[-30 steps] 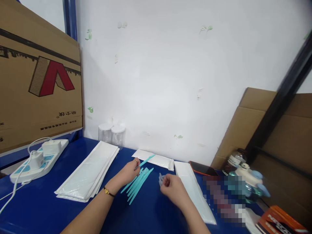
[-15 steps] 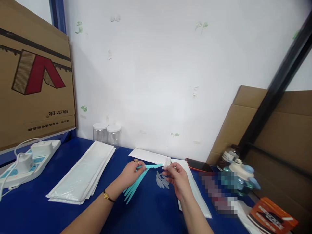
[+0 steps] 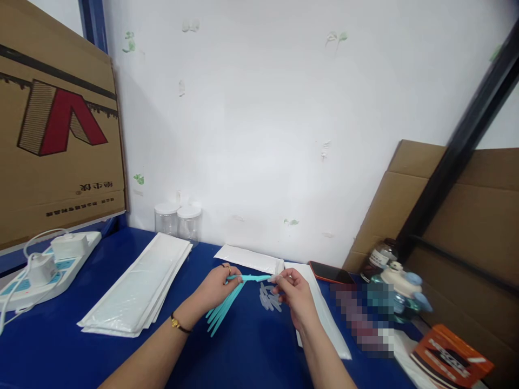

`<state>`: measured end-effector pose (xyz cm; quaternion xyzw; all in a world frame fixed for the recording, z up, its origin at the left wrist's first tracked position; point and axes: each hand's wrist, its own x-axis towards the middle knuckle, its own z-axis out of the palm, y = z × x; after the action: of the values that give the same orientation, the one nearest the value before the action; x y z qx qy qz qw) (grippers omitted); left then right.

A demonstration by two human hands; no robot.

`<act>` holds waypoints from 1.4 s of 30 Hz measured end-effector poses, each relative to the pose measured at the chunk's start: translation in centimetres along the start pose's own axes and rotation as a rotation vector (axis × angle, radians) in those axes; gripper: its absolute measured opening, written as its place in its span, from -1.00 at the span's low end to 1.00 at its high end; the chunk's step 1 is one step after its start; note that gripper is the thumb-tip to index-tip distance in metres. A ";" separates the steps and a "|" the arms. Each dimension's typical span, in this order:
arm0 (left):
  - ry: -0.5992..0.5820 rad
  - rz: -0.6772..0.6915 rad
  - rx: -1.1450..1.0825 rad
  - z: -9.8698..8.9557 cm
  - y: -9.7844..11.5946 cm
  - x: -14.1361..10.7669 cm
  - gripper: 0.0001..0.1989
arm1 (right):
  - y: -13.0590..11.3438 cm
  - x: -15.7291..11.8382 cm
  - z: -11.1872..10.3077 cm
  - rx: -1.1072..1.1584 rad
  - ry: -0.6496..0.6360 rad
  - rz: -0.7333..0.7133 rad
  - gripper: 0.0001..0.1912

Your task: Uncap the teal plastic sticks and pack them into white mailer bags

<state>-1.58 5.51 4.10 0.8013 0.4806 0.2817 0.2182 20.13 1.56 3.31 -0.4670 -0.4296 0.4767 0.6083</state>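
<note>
One slim turquoise plastic stick (image 3: 254, 278) is pinched in the left hand (image 3: 217, 287); the right hand (image 3: 297, 297) grips a small translucent piece (image 3: 272, 279) at its tip. Glossy blue counter (image 3: 243, 351) opens nearward; near right, an orange box (image 3: 450, 356) bears blurred "NESCAFE" lettering.

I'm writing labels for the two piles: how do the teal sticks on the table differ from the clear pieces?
Colour: the teal sticks are solid blue-green; the clear pieces are pale and see-through.
Length: the teal sticks are long, the clear pieces much shorter.
Lie: the teal sticks fan out roughly one way, while the clear pieces lie jumbled.
Shared: both are slender and lie on the blue table.
</note>
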 end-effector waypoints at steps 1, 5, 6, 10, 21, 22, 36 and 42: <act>-0.002 -0.003 0.000 0.0 0.1 0.0 -0.68 | 0.0 0.0 0.0 -0.007 -0.007 0.000 -0.71; -0.037 -0.006 0.001 -0.1 0.6 -0.2 -0.66 | 0.2 -0.1 0.1 -0.042 -0.050 0.020 -0.70; -0.042 -0.004 0.002 -0.1 0.7 -0.2 -0.66 | 0.2 -0.1 0.2 -0.049 -0.063 0.030 -0.70; -0.063 0.022 -0.013 0.5 0.5 -0.2 -0.68 | 0.3 -0.2 0.4 -0.082 -0.137 0.079 -0.70; -0.341 0.145 -0.020 1.4 2.0 -2.0 -0.81 | -0.3 -0.1 -3.1 -0.670 -0.562 0.322 -0.86; -0.335 0.150 0.006 1.4 2.1 -2.0 -0.82 | -0.2 -0.1 -3.3 -0.709 -0.559 0.329 -0.87; -0.037 -0.327 0.315 -1.9 -2.7 -0.4 -0.84 | 1.2 0.8 -1.6 -1.099 -0.146 -0.207 -0.85; -0.117 -0.333 0.341 -1.0 -3.1 -0.6 -0.88 | 2.3 0.4 -0.4 -1.268 -0.157 -0.206 -0.89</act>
<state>-4.49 6.37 2.82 0.7513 0.6331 0.1096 0.1506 20.18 2.16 1.06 -0.6557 -0.7138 0.1024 0.2238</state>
